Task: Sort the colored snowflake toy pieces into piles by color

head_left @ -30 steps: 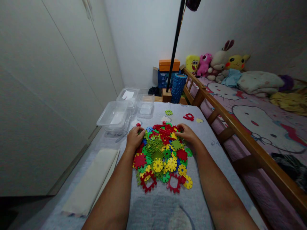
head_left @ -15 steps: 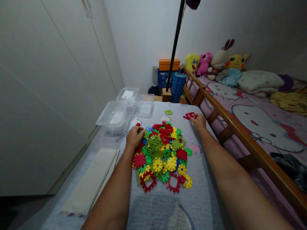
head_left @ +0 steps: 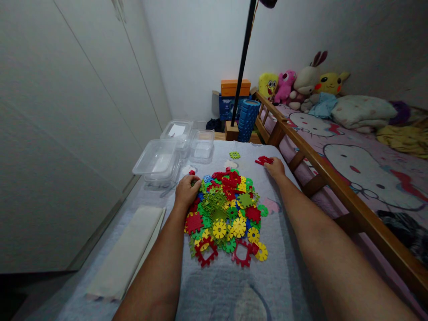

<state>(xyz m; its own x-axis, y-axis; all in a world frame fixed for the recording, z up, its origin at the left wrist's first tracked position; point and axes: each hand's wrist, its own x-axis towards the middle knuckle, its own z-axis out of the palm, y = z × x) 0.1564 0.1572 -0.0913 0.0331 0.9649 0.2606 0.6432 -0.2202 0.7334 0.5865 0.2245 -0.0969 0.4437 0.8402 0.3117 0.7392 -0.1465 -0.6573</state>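
A heap of plastic interlocking building pieces (head_left: 219,228) in red, yellow, green and blue covers the middle of the cloth. My left hand (head_left: 187,191) rests against the heap's left edge with curled fingers, and what lies under them is hidden. Just beyond its fingertips a small red piece (head_left: 191,172) shows. Farther right, apart from the heap, my right hand (head_left: 275,168) pinches red toothed building pieces (head_left: 263,160) low over the cloth. A lone light-green toothed piece (head_left: 234,155) lies behind the heap.
Clear plastic boxes (head_left: 156,157) stand at the back left. Folded beige cloth (head_left: 129,249) lies to the left of my left forearm. A wooden bed rail (head_left: 321,167) runs along the right side. A black pole (head_left: 241,67) and blue roller (head_left: 249,121) stand behind.
The red pieces in my right hand have tilted and shifted slightly. My left hand stays at the heap's edge, and the view has moved a little.
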